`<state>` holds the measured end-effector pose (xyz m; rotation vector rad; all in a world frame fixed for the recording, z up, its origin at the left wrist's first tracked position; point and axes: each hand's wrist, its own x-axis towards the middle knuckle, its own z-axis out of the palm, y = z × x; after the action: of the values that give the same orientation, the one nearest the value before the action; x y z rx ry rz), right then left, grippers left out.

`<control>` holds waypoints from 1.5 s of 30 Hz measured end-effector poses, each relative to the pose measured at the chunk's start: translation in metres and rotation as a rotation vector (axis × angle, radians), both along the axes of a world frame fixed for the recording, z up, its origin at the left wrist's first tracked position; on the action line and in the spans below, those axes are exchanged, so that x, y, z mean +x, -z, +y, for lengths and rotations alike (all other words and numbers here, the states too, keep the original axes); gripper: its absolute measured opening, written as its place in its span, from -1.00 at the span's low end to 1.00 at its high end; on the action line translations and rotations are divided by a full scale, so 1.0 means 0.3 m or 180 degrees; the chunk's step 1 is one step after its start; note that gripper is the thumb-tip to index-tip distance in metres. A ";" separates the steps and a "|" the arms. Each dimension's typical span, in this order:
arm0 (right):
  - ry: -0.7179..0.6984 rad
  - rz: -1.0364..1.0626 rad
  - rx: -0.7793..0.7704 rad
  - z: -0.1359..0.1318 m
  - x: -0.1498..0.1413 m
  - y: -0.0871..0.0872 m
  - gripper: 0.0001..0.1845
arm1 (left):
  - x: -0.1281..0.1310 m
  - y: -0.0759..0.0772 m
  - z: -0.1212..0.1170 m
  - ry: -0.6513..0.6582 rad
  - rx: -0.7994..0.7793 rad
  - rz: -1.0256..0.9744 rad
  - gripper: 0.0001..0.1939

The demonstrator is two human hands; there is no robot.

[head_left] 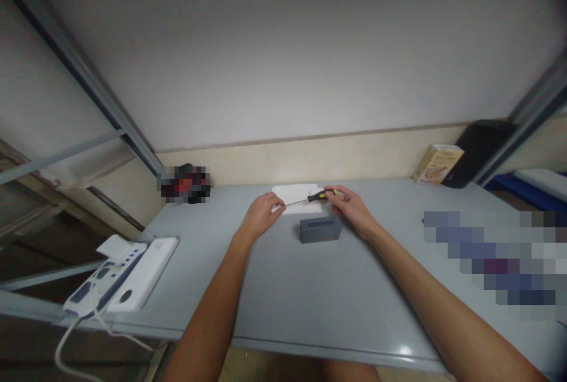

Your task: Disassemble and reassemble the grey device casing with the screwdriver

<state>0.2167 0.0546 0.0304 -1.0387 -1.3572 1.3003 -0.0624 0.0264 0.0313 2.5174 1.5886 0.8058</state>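
A screwdriver (319, 195) with a black and yellow handle lies across the space between my two hands. Its handle is in the fingers of my right hand (352, 208), and its thin shaft points left. At the shaft's tip, the fingertips of my left hand (264, 212) are pinched together; whatever small thing they may hold is hidden. Beneath the screwdriver is a white sheet (297, 194) on the table. Just in front of the sheet stands a dark grey box (321, 231) with a row of slots along its top, touched by neither hand.
The grey table (283, 299) runs back to a wall. At the left are a white power strip (106, 278) with a cable and a white flat device (146, 276). A yellow carton (436, 163) and a black panel (481, 152) stand at back right. Blurred items lie at both sides.
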 end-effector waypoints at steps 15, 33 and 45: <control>0.0065 -0.0073 0.0418 0.012 0.007 -0.048 -0.43 | 0.027 -0.042 -0.023 0.0050 0.0181 0.0024 -0.88; 0.0128 0.0005 0.1182 -0.018 -0.001 -0.098 -0.59 | 0.066 -0.067 -0.044 0.0382 0.0055 0.0008 -0.79; 0.0611 0.0446 0.1509 -0.036 0.064 -0.164 -0.71 | 0.086 -0.127 -0.075 0.0678 -0.0892 -0.1204 -0.75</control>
<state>0.2358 0.0438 0.0796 -0.7147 -1.3351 0.8357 -0.0365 0.0038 0.0693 2.1354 1.1960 0.8937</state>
